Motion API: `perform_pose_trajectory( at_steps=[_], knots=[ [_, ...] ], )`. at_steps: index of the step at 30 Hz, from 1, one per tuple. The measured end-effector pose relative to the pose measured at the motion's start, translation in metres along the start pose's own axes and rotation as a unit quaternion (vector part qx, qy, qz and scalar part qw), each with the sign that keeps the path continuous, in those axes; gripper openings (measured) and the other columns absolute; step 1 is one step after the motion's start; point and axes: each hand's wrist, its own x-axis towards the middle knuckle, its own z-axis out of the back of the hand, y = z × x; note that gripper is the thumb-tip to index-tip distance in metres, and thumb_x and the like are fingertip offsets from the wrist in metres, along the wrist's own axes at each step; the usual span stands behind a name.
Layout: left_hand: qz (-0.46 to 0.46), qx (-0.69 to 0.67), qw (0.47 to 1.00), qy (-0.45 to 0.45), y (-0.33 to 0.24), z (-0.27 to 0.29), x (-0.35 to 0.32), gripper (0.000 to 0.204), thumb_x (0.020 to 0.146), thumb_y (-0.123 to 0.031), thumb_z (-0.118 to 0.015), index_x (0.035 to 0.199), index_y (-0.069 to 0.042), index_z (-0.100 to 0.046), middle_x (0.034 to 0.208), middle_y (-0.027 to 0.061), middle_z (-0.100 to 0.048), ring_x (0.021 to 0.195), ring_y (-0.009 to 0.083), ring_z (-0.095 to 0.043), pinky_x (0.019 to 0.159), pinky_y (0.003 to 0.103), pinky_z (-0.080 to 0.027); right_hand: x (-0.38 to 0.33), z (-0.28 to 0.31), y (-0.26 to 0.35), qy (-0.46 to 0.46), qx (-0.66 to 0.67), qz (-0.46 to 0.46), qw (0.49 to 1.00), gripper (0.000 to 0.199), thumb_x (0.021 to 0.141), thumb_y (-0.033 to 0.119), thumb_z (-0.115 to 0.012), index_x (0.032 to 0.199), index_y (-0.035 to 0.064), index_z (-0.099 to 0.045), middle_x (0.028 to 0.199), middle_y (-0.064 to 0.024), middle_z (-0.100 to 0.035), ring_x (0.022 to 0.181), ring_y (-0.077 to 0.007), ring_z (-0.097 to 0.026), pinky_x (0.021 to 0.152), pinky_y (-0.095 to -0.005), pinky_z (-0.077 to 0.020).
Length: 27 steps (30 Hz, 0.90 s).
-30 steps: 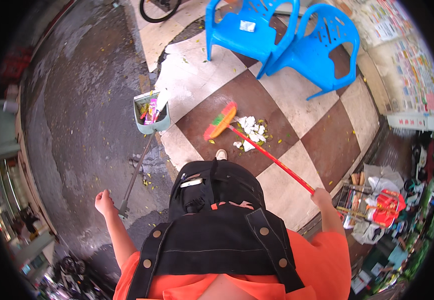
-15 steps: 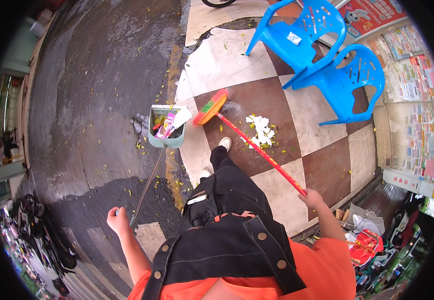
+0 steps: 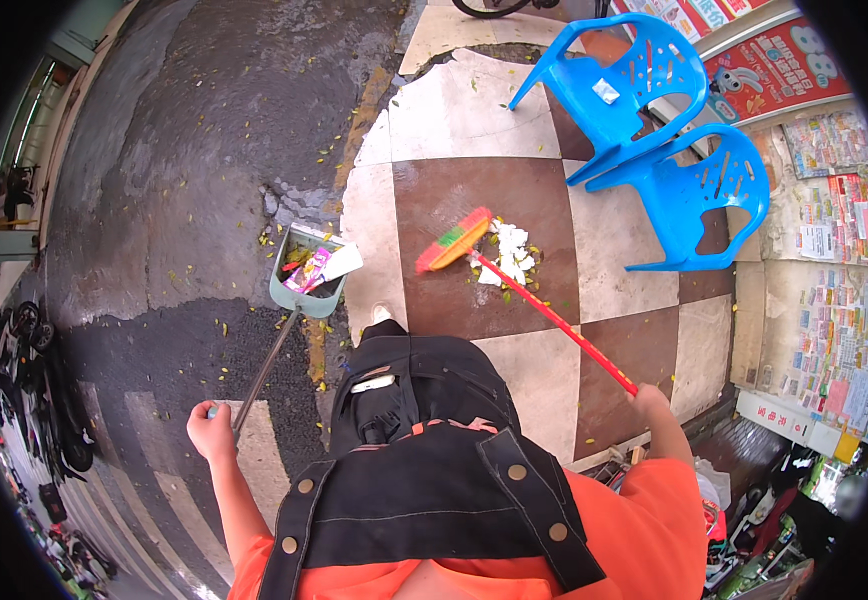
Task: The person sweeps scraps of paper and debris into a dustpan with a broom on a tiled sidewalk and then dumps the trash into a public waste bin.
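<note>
My right hand (image 3: 651, 400) is closed round the upper end of the red broom handle (image 3: 564, 325). The broom head (image 3: 454, 241), orange with red, yellow and green bristles, is over a brown tile just left of a pile of crumpled white paper (image 3: 510, 255) and yellow leaves. At the left, my closed left hand (image 3: 211, 430) is at the top of the long-handled dustpan's handle (image 3: 267, 370), with a bit of teal showing at the fingers. The grey-green dustpan (image 3: 306, 303) holds leaves, a pink-purple wrapper and a white flat piece.
Two blue plastic armchairs (image 3: 634, 95) stand at the right, a small white packet on one seat. Beyond them are a red poster (image 3: 779, 75) and a paper-covered wall (image 3: 829, 290). Dark wet pavement (image 3: 184, 190) lies left; parked two-wheelers (image 3: 49, 400) stand at the far left.
The broom head has moved right, up to the paper pile. My left hand and the dustpan have shifted left and nearer. The view has shifted, and only one shoe tip shows now.
</note>
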Motion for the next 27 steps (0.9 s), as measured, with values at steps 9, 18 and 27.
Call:
perform_pose_trajectory(
  at_steps=[9,18,27],
  knots=[
    [0.003,-0.038,0.998,-0.058,0.025,-0.017,-0.114,0.013,0.062,-0.006,-0.060,0.072,0.001,-0.056,0.061,-0.0016,-0.050,0.055,0.0064,-0.042,0.051,0.022,-0.036,-0.007,-0.061,-0.143,-0.117,0.051,0.012,0.992,0.045,0.072,0.047,-0.055,0.081,0.0036,-0.060,0.079,-0.0174,-0.060,0.077,-0.0321,-0.058,0.068,-0.0406,-0.0451],
    [-0.050,-0.042,0.998,-0.001,0.004,-0.055,-0.189,0.010,0.063,-0.007,-0.060,0.068,0.001,-0.058,0.057,-0.0018,-0.050,0.052,0.0059,-0.042,0.048,0.022,-0.036,0.068,-0.088,-0.018,0.110,0.288,0.156,0.938,0.024,0.075,0.012,-0.050,0.097,0.0011,-0.049,0.072,-0.0156,-0.056,0.048,-0.0226,-0.056,0.042,-0.0357,-0.0460],
    [-0.111,0.136,0.979,0.101,-0.032,-0.143,-0.232,0.020,0.060,-0.020,-0.060,0.071,-0.004,-0.061,0.058,0.0064,-0.057,0.053,0.0148,-0.054,0.054,0.028,-0.043,0.021,-0.155,-0.125,0.002,0.147,0.005,0.989,0.026,0.073,0.019,-0.049,0.095,0.0066,-0.056,0.090,-0.0171,-0.059,0.086,-0.0297,-0.057,0.074,-0.0398,-0.0441]
  ],
)
